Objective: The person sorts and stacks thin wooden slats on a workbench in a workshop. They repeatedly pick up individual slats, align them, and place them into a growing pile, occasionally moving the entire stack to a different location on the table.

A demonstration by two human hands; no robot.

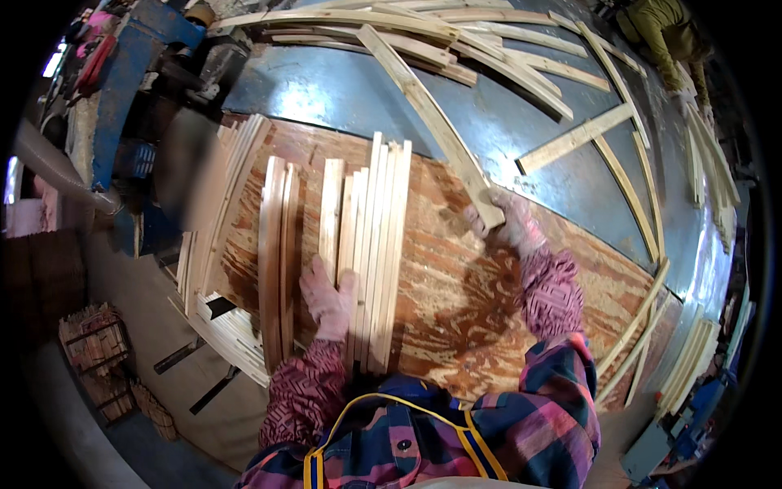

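Observation:
My right hand (521,226), in a pale glove, is closed round the near end of a long wooden board (428,118). The board slants away to the far left, over the blue metal surface. My left hand (327,301), also gloved, is on a light wooden strip (331,204), with its fingers and thumb at either side. That strip lies beside a row of narrow wooden strips (381,244) set side by side on the plywood (448,301). Left of my left hand lie a few darker strips (277,244). The palm hides part of the wood below it.
Many loose boards (521,69) lie crisscrossed on the blue metal table (326,98). A blue machine (130,90) stands at the far left, beside another stack of strips (232,187). Bundled wood (94,334) sits on the floor at left. Another person (660,41) is at the far right.

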